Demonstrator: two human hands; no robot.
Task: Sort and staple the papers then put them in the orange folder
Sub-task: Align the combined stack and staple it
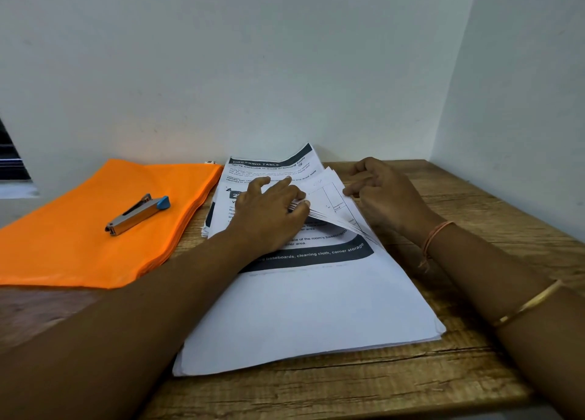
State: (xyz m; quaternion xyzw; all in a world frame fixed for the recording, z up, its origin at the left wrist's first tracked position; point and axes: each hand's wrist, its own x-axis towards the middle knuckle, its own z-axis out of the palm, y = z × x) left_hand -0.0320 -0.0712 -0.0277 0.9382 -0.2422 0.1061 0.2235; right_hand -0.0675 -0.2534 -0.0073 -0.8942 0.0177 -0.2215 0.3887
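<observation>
1. 2 hands work the papers [300,308] mid-table: the left hand [272,217] pinches a fan of lifted sheets [335,210]; the right hand [386,194] curls at their right edge (grip unclear).
2. A loose pinch could let sheets slip, mixing the order.
3. Far left, the stapler [137,212] lies on the orange folder [79,255]; reaching for it may scatter the fan.

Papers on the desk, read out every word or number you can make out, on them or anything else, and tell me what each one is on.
"DRESSING TABLE": header of the far sheet.
"baseboards, cleaning cloth, corner storage": dark band on the near top sheet.
Other print, that on the lifted pages included: too small or blurred to read.
The stapler and the orange folder: no text visible.
</observation>
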